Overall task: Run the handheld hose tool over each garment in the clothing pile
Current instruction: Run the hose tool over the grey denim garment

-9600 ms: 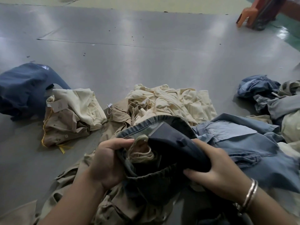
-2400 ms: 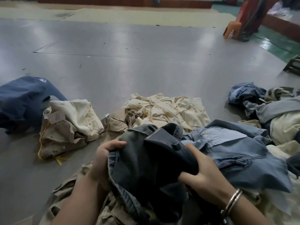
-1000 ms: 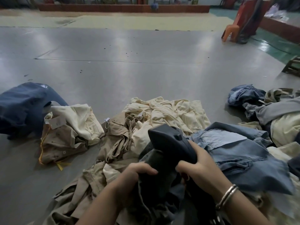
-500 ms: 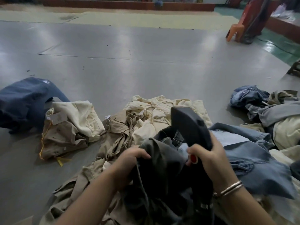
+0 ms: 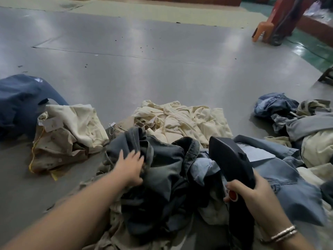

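Grey floor (image 5: pixel 162 78); right hand (image 5: pixel 252 192) grips hose tool (image 5: pixel 230 159), left hand (image 5: pixel 128 166) on dark garment (image 5: pixel 162 159)

One hose tool (image 5: pixel 232 159), two hands, one orange stool (image 5: pixel 262 30), perhaps ten crumpled garments.

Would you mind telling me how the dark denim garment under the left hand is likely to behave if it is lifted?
The dark denim garment lies in deep folds, so it will probably sag and drape, not hold shape. Its thick seams suggest some weight. The left hand rests flat on it; the cloth looks unlikely to slip.
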### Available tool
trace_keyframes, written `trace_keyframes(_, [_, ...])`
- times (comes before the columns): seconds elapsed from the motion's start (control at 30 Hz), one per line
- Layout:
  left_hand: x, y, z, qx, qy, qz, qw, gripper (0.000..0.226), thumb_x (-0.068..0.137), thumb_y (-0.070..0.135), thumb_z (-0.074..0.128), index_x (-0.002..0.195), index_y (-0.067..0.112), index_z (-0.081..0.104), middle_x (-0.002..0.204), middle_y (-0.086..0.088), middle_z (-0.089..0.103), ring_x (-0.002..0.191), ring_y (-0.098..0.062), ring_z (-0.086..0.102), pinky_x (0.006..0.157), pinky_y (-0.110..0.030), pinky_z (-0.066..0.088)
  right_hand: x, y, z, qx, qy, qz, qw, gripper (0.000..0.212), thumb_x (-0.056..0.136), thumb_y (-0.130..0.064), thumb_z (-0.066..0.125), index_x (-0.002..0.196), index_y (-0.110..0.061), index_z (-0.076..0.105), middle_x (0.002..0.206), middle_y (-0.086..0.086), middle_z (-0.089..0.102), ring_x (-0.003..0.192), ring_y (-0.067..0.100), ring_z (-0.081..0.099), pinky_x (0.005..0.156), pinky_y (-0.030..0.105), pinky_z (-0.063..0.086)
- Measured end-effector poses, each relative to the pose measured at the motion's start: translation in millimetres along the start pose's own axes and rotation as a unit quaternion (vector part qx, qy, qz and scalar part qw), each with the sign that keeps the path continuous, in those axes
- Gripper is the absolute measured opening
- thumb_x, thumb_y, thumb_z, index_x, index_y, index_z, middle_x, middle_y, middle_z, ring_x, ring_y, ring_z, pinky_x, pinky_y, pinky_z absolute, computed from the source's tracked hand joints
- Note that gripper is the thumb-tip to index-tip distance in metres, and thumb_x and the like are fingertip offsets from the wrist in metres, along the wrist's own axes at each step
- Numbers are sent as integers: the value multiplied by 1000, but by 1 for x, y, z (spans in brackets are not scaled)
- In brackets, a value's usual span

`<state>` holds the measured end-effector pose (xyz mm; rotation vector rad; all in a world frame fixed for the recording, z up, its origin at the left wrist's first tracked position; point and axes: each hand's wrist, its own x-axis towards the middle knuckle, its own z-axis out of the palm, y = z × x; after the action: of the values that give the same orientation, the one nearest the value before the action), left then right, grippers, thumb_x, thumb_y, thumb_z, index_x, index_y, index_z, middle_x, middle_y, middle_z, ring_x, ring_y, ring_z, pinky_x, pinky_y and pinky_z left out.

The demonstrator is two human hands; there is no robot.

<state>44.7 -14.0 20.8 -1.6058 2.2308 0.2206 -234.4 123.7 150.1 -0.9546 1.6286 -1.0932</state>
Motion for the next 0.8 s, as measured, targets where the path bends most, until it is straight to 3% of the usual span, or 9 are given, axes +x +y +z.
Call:
trace_keyframes(0.1, [4, 40, 65, -27, 7, 21, 999, 95, 81, 62, 54, 153, 22, 7, 161, -6, 6, 147, -24, 10, 115, -52, 16, 3, 11, 0, -15, -21, 11, 1000, 20, 76, 14, 62, 83, -4, 61, 51, 10, 59, 44, 24, 58, 41, 22, 46])
trace_keyframes(0.2, [13, 76, 104, -8, 29, 60, 998, 130, 66, 72, 63, 147, 21, -26, 155, -3, -32, 145, -26, -20, 102, -73, -3, 7, 21, 2, -29, -41, 22, 999, 25, 75, 13, 63, 88, -8, 62, 52, 16, 60, 45, 26, 59, 42, 24, 46])
trace_keyframes(0.27, [22, 94, 117, -22, 24, 42, 999, 129, 69, 63, 66, 141, 29, -35, 149, -2, -42, 141, -25, -29, 98, -76, -6, 11, 24, 4, -39, -54, 25, 997, 28, 74, 12, 64, 90, -11, 62, 54, 22, 61, 47, 27, 60, 45, 25, 47])
trace_keyframes(0.33, [37, 97, 109, -58, 63, -19, 996, 101, 84, 37, 60, 148, 38, -18, 160, -9, -6, 147, -27, 4, 105, -64, 17, 14, 25, 5, -48, -63, 18, 997, 30, 73, 11, 65, 90, -14, 62, 55, 21, 63, 48, 26, 62, 48, 24, 48])
trace_keyframes(0.4, [57, 83, 81, -167, 116, -94, 975, 68, 88, 15, 48, 147, 40, 26, 140, -6, 47, 126, -27, 48, 97, -41, 40, 17, 23, 5, -50, -67, 6, 996, 30, 73, 10, 65, 90, -15, 62, 54, 19, 63, 48, 26, 63, 49, 25, 49])
trace_keyframes(0.5, [73, 52, 19, -514, 169, -96, 836, 38, 89, 4, 56, 123, 19, 63, 116, -10, 68, 112, -29, 60, 96, -31, 46, 17, 12, 2, -7, -47, -5, 999, 28, 70, 7, 72, 88, -13, 62, 51, 19, 60, 44, 27, 59, 43, 28, 49])
trace_keyframes(0.6, [54, 28, -62, -791, 172, 6, 587, 19, 86, 3, 63, 101, 14, 70, 95, -4, 74, 99, -26, 67, 80, -28, 53, 14, 0, -4, 34, -24, -26, 999, 31, 71, 10, 72, 88, -13, 62, 50, 19, 60, 43, 26, 59, 41, 24, 48])
trace_keyframes(0.67, [38, 12, -106, -873, 136, 81, 461, 21, 84, 14, 64, 103, 9, 72, 101, -8, 74, 98, -25, 69, 74, -28, 56, 8, -7, -10, 86, -5, -26, 996, 32, 69, 13, 68, 91, -9, 60, 52, 19, 61, 42, 26, 60, 39, 24, 47])
trace_keyframes(0.8, [22, -18, -138, -887, 179, 152, 397, 31, 89, 16, 54, 114, 8, 69, 119, -12, 67, 111, -25, 64, 85, -30, 55, -5, -15, -17, 184, 18, -60, 981, 55, 50, -19, 73, 97, 6, 59, 66, 22, 67, 52, 33, 64, 48, 34, 55])
